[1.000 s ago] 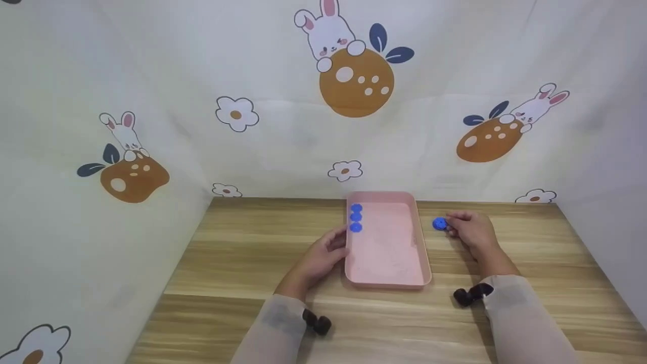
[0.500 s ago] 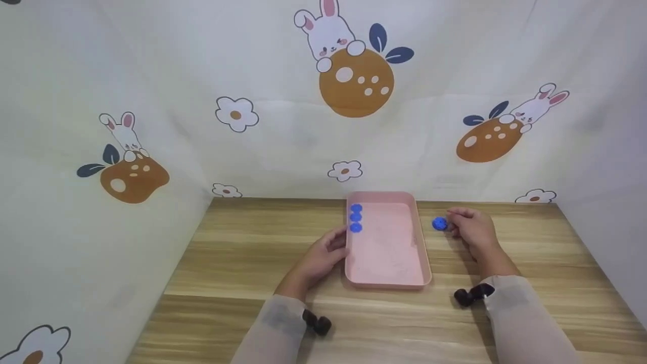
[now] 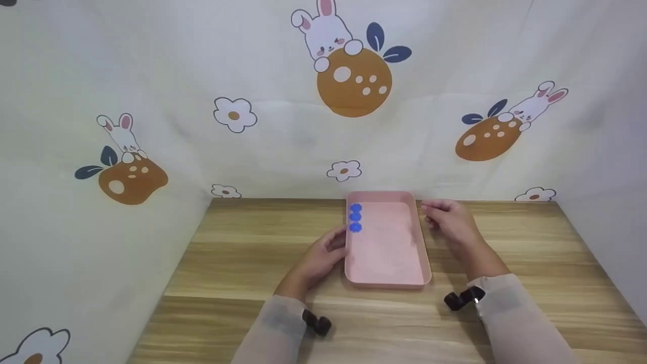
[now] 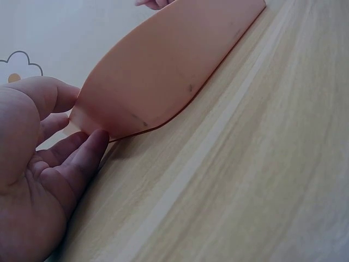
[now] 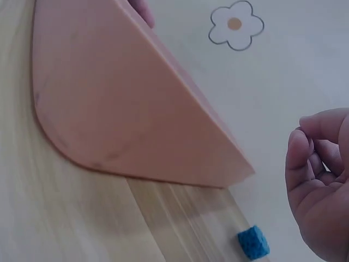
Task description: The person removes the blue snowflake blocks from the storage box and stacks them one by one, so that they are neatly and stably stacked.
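A shallow pink tray (image 3: 386,253) stands on the table. Three blue flower-shaped pieces (image 3: 356,216) line its left wall near the far corner. My left hand (image 3: 321,255) touches the outside of the left wall, its fingertips (image 4: 98,141) against the tray side. My right hand (image 3: 452,220) is raised just outside the far right rim. Its thumb and index fingertips (image 5: 299,143) meet, the other fingers are curled, and nothing shows between them. A blue rough-sided cylinder-like piece (image 5: 253,243) sits on the table beyond the tray, hidden behind the right hand in the head view.
The wood-grain table (image 3: 242,253) ends at a pale cloth backdrop (image 3: 283,146) printed with rabbits, oranges and flowers. Cloth also hangs on the left and right sides. A black wrist camera (image 3: 465,298) sits on the right sleeve, another (image 3: 317,322) on the left.
My right hand has moved left and away from me, from beside the blue piece to the tray's far right rim. The left hand and the three pieces in the tray have stayed put.
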The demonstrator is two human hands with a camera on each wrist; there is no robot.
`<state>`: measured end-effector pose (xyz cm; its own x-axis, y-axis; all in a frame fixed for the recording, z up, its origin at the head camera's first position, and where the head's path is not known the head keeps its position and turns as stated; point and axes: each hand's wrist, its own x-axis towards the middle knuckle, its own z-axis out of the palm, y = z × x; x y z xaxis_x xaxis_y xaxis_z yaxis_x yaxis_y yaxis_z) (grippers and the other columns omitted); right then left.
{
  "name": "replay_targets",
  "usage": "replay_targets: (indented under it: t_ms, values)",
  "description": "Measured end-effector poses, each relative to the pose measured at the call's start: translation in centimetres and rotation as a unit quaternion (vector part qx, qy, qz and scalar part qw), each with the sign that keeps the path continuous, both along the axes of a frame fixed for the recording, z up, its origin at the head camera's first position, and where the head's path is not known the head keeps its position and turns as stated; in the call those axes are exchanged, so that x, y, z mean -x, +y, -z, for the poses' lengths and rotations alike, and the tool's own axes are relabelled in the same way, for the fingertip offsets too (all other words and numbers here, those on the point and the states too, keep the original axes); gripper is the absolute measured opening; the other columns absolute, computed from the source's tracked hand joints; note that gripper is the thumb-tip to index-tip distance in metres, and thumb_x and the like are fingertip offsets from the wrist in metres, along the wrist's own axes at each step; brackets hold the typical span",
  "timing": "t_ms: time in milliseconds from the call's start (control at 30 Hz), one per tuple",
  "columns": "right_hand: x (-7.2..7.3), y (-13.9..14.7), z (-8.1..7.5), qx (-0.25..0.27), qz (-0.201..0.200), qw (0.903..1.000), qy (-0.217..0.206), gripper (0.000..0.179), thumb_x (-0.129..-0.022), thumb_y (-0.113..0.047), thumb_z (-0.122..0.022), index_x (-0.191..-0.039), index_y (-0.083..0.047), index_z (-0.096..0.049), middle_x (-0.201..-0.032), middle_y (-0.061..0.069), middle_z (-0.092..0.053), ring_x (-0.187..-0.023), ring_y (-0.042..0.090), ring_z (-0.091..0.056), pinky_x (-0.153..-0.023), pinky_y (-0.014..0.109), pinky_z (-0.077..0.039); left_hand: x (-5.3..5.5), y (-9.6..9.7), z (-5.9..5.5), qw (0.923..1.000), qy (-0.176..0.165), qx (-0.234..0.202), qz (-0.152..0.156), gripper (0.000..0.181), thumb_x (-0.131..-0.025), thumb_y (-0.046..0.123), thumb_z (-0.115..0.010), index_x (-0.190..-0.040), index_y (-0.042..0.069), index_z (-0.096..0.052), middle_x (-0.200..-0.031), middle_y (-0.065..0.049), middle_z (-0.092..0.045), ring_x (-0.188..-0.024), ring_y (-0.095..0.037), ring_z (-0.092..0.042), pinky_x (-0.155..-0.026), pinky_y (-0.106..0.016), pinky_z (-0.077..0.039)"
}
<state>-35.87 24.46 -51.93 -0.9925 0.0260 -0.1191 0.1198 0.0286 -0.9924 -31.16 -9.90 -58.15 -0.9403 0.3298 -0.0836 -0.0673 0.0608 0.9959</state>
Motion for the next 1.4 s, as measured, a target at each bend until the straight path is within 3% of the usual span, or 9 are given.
replay_targets:
  t_ms: [167, 367, 700, 900, 967, 1100, 1200, 1300, 1400]
  values:
    - [-0.3, -1.3, -0.7, -0.021, -0.012, 0.9996, 0.013, 0.022, -0.101, -0.017, -0.075, -0.117, -0.001, -0.077, -0.09, -0.006, -0.073, -0.079, 0.008, -0.067, -0.074, 0.023, -0.063, 0.0, -0.1, 0.2, 1.0, -0.006, 0.001, -0.003, 0.063, -0.105, 0.009, -0.065, -0.164, 0.01, -0.042, -0.162, -0.016, -0.054, -0.155, -0.032, -0.048, -0.127, -0.045, -0.045]
    - [0.0, -3.2, -1.5, -0.01, -0.035, 0.9991, 0.024, 0.023, -0.101, -0.019, -0.075, -0.116, -0.002, -0.077, -0.088, -0.002, -0.073, -0.078, 0.009, -0.066, -0.072, 0.022, -0.064, -0.1, -0.2, 0.2, 0.9999, -0.016, 0.002, -0.003, 0.063, -0.105, 0.01, -0.065, -0.164, 0.014, -0.043, -0.162, -0.014, -0.054, -0.155, -0.03, -0.049, -0.127, -0.045, -0.045]
    - [3.1, -7.6, -2.1, -0.067, -0.072, 0.9948, 0.027, 0.029, -0.103, -0.02, -0.072, -0.124, 0.0, -0.075, -0.094, 0.0, -0.073, -0.083, 0.015, -0.068, -0.075, 0.023, -0.065, -0.2, -0.4, 0.1, 0.9997, -0.023, 0.004, -0.008, 0.064, -0.105, 0.011, -0.066, -0.165, 0.016, -0.043, -0.161, -0.013, -0.056, -0.154, -0.03, -0.05, -0.126, -0.046, -0.046]
    - [5.2, -10.1, -1.6, -0.067, -0.087, 0.9936, 0.026, 0.034, -0.102, -0.013, -0.069, -0.13, 0.005, -0.072, -0.09, 0.002, -0.074, -0.081, 0.017, -0.069, -0.074, 0.024, -0.065, -0.2, -0.3, 0.0, 1.0, -0.003, -0.003, -0.001, 0.063, -0.105, 0.009, -0.065, -0.164, 0.011, -0.042, -0.162, -0.017, -0.054, -0.155, -0.032, -0.049, -0.126, -0.045, -0.046]
    - [5.7, -10.6, -1.4, -0.076, -0.089, 0.9927, 0.03, 0.034, -0.101, -0.012, -0.068, -0.13, 0.005, -0.072, -0.095, 0.008, -0.076, -0.082, 0.018, -0.07, -0.077, 0.027, -0.066, -0.2, -0.2, 0.0, 1.0, 0.002, -0.005, 0.002, 0.063, -0.105, 0.008, -0.064, -0.164, 0.01, -0.042, -0.163, -0.017, -0.053, -0.155, -0.031, -0.048, -0.127, -0.044, -0.045]
    - [6.5, -11.5, -1.0, -0.154, -0.089, 0.9832, 0.041, 0.031, -0.101, -0.023, -0.067, -0.126, -0.008, -0.078, -0.111, 0.017, -0.078, -0.087, 0.019, -0.071, -0.086, 0.036, -0.064, -0.2, -0.2, 0.0, 1.0, 0.003, -0.005, 0.004, 0.063, -0.106, 0.007, -0.063, -0.165, 0.012, -0.041, -0.163, -0.017, -0.053, -0.155, -0.031, -0.048, -0.127, -0.044, -0.044]
    - [6.8, -12.0, -0.4, -0.231, -0.081, 0.9687, 0.043, 0.028, -0.1, -0.039, -0.068, -0.121, -0.025, -0.08, -0.116, 0.006, -0.081, -0.095, 0.017, -0.071, -0.092, 0.036, -0.058, -0.2, -0.1, 0.0, 0.9999, 0.005, -0.011, 0.007, 0.064, -0.105, 0.005, -0.063, -0.165, 0.01, -0.04, -0.163, -0.019, -0.052, -0.155, -0.032, -0.048, -0.128, -0.045, -0.044]
    - [7.0, -12.4, 0.7, -0.229, -0.095, 0.9676, 0.049, 0.024, -0.101, -0.042, -0.069, -0.119, -0.03, -0.08, -0.119, -0.004, -0.08, -0.108, 0.017, -0.07, -0.097, 0.034, -0.056, -0.2, 0.0, -0.1, 1.0, 0.001, -0.006, 0.006, 0.064, -0.106, 0.007, -0.063, -0.165, 0.011, -0.04, -0.163, -0.017, -0.053, -0.155, -0.03, -0.049, -0.127, -0.044, -0.045]
    - [7.1, -12.5, 1.9, -0.199, -0.118, 0.9707, 0.062, 0.019, -0.102, -0.032, -0.071, -0.116, -0.024, -0.081, -0.122, -0.005, -0.078, -0.114, 0.02, -0.068, -0.096, 0.031, -0.058, -0.1, 0.0, -0.1, 1.0, -0.002, -0.003, 0.004, 0.063, -0.106, 0.009, -0.064, -0.165, 0.014, -0.041, -0.163, -0.015, -0.053, -0.155, -0.029, -0.049, -0.128, -0.044, -0.044]
